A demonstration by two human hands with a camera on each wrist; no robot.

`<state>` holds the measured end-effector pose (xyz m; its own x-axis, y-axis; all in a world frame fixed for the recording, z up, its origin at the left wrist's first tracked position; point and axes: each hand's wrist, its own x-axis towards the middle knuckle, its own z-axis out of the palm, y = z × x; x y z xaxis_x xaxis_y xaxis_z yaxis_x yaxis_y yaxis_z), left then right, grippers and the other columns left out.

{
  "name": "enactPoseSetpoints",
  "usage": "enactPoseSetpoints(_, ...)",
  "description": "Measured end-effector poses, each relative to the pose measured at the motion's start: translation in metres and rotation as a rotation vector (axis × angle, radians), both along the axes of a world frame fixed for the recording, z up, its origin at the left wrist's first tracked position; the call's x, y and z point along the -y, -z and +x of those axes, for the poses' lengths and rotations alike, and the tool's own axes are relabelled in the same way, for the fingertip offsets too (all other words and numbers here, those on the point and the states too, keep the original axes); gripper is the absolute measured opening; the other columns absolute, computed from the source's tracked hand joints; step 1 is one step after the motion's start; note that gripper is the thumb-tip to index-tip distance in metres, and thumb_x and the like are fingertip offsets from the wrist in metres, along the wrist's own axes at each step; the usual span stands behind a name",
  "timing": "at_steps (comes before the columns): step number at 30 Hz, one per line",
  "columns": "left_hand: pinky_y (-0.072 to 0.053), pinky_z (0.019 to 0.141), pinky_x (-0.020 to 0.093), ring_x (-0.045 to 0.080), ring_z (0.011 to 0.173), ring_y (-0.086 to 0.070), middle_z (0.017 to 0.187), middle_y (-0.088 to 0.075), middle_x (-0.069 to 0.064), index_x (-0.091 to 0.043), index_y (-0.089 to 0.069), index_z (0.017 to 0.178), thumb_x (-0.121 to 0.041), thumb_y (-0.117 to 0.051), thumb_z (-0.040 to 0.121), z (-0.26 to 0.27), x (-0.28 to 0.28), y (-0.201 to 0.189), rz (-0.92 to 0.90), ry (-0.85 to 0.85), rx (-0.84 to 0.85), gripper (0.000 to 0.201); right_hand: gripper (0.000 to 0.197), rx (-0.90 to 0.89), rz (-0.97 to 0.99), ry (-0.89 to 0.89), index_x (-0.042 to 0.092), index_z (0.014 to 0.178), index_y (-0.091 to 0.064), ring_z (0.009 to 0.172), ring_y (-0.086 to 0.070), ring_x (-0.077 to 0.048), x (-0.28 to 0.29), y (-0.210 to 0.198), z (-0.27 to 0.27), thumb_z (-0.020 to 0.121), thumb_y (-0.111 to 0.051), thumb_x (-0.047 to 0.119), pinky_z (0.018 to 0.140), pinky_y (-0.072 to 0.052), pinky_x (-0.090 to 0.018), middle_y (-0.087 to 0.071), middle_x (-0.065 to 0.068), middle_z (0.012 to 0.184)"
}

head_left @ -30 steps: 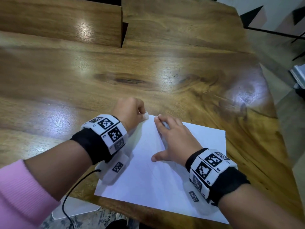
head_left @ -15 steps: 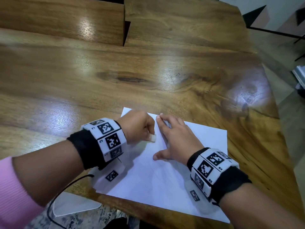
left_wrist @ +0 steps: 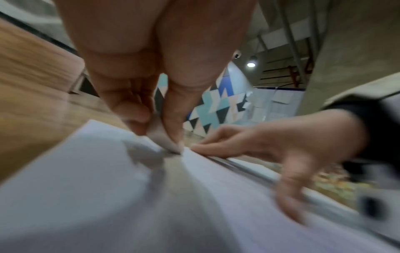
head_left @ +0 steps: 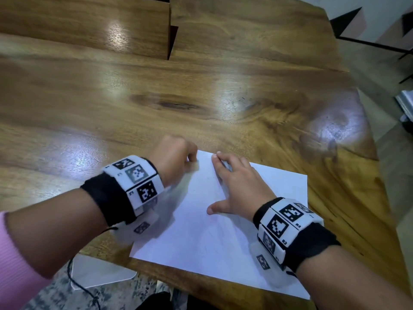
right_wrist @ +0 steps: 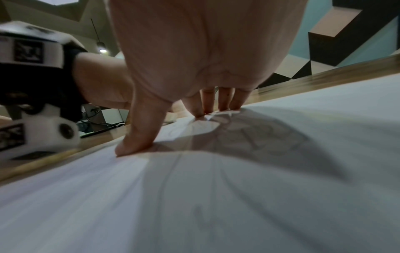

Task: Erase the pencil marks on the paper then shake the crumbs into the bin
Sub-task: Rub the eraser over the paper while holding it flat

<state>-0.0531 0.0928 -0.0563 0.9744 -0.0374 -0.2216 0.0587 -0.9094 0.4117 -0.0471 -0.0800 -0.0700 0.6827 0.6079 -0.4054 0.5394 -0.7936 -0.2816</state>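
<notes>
1. Wooden table point(head_left: 201, 97), glossy, with strong grain and light glare; its right edge curves off toward a grey floor. A geometric tiled wall point(left_wrist: 216, 106) in blue, white and black sits in the background of the left wrist view.
2. White paper point(head_left: 223, 238) lies flat on the near part of the table, its bottom edge close to the table edge.
3. Right hand point(head_left: 237, 184) is laid flat on the upper middle of the paper, fingers straight and together, thumb splayed toward the person. Nothing is gripped; the fingertips point(right_wrist: 207, 107) and thumb press the sheet down.
4. Left hand point(head_left: 174, 159) sits at the paper's far left corner, fingers curled in a tight pinch around a small white eraser point(left_wrist: 162, 137). The eraser tip touches the paper, just beside the right hand's fingertips.
5. Head view hides the eraser behind the knuckles; only the left wrist view shows it, and that view is motion-blurred.
6. Faint pencil marks point(right_wrist: 255, 137) show on the paper under the right palm's shadow, probably loops or letters, too soft to read.
7. Both wrists carry black bands with white tag blocks point(head_left: 134, 182). A pink sleeve point(head_left: 15, 253) covers the left forearm.
8. Bin is not visible in any view.
</notes>
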Motion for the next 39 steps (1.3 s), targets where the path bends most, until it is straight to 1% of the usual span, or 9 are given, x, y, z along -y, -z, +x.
enactPoseSetpoints(2, -0.036, 0.055, 0.006, 0.011, 0.065, -0.054, 0.06, -0.052, -0.01, -0.015, -0.067, 0.076, -0.021, -0.067, 0.076, -0.021, 0.007, 0.001, -0.067, 0.159, -0.12, 0.005, 0.116, 0.002, -0.004, -0.003, 0.019, 0.152, -0.001, 0.137, -0.009, -0.015, 0.0, 0.0, 0.0, 0.069, -0.071, 0.06, 0.113, -0.012, -0.026, -0.004, 0.005, 0.156)
enactPoseSetpoints(5, -0.034, 0.052, 0.004, -0.002, 0.057, -0.048, 0.059, -0.053, -0.013, -0.016, -0.069, 0.08, -0.025, -0.07, 0.074, -0.021, 0.007, 0.001, -0.102, 0.215, -0.2, 0.011, 0.116, 0.0, -0.006, -0.003, 0.019, 0.152, -0.001, 0.137, -0.009, -0.016, 0.0, 0.0, 0.0, 0.069, -0.071, 0.059, 0.113, -0.012, -0.026, -0.004, 0.005, 0.156)
enactPoseSetpoints(9, -0.039, 0.068, 0.023, 0.021, 0.081, -0.057, 0.076, -0.061, 0.001, -0.012, -0.068, 0.087, -0.019, -0.065, 0.078, 0.006, 0.004, 0.004, -0.035, -0.034, 0.014, 0.012, 0.116, 0.005, -0.006, 0.001, 0.019, 0.152, -0.001, 0.136, -0.009, -0.015, -0.001, 0.0, -0.001, 0.069, -0.071, 0.059, 0.113, -0.012, -0.025, -0.005, 0.005, 0.156)
enactPoseSetpoints(12, -0.035, 0.056, 0.01, 0.017, 0.07, -0.048, 0.059, -0.047, -0.011, -0.015, -0.066, 0.077, -0.018, -0.063, 0.077, -0.019, 0.01, 0.003, -0.071, 0.173, -0.107, 0.005, 0.115, 0.005, -0.015, -0.006, 0.018, 0.152, -0.001, 0.138, -0.008, -0.016, 0.0, 0.0, 0.0, 0.07, -0.071, 0.059, 0.113, -0.012, -0.026, -0.004, 0.004, 0.156)
enactPoseSetpoints(16, -0.035, 0.056, 0.003, 0.011, 0.071, -0.051, 0.075, -0.064, -0.001, -0.016, -0.069, 0.083, -0.026, -0.068, 0.075, -0.027, 0.007, 0.003, -0.088, 0.267, -0.226, 0.013, 0.116, 0.009, -0.022, -0.01, 0.018, 0.152, -0.001, 0.138, -0.008, -0.016, -0.001, 0.0, 0.0, 0.07, -0.07, 0.06, 0.113, -0.012, -0.026, -0.003, 0.004, 0.156)
enactPoseSetpoints(20, -0.045, 0.071, 0.028, 0.027, 0.087, -0.059, 0.087, -0.066, 0.009, -0.013, -0.067, 0.087, -0.022, -0.065, 0.079, -0.002, 0.002, 0.008, -0.019, 0.014, 0.022, 0.012, 0.115, 0.009, -0.013, -0.001, 0.019, 0.152, -0.001, 0.138, -0.009, -0.016, -0.001, -0.001, -0.001, 0.07, -0.071, 0.059, 0.112, -0.012, -0.025, -0.004, 0.006, 0.155)
enactPoseSetpoints(27, -0.029, 0.051, 0.009, 0.01, 0.07, -0.046, 0.07, -0.052, -0.005, -0.016, -0.069, 0.079, -0.026, -0.067, 0.076, -0.04, 0.007, 0.009, -0.085, 0.326, -0.149, 0.01, 0.115, 0.014, -0.018, -0.003, 0.018, 0.152, -0.002, 0.137, -0.011, -0.017, -0.001, 0.0, -0.001, 0.069, -0.071, 0.059, 0.113, -0.014, -0.026, -0.005, 0.004, 0.155)
enactPoseSetpoints(31, -0.038, 0.069, 0.026, 0.024, 0.08, -0.053, 0.075, -0.048, -0.001, -0.013, -0.067, 0.08, -0.022, -0.065, 0.078, -0.012, 0.003, 0.012, -0.073, 0.089, 0.036, 0.009, 0.115, 0.005, -0.025, -0.003, 0.019, 0.152, -0.001, 0.137, -0.012, -0.017, -0.001, -0.001, -0.002, 0.07, -0.071, 0.06, 0.114, -0.014, -0.027, -0.004, 0.005, 0.156)
enactPoseSetpoints(39, -0.036, 0.059, 0.031, 0.029, 0.076, -0.055, 0.076, -0.045, 0.004, -0.009, -0.059, 0.072, -0.02, -0.052, 0.083, -0.077, 0.015, 0.012, -0.069, 0.238, -0.036, 0.017, 0.115, -0.043, 0.003, 0.016, 0.019, 0.152, 0.001, 0.141, 0.0, -0.014, 0.0, 0.0, -0.001, 0.071, -0.072, 0.055, 0.114, -0.008, -0.021, 0.004, 0.008, 0.157)
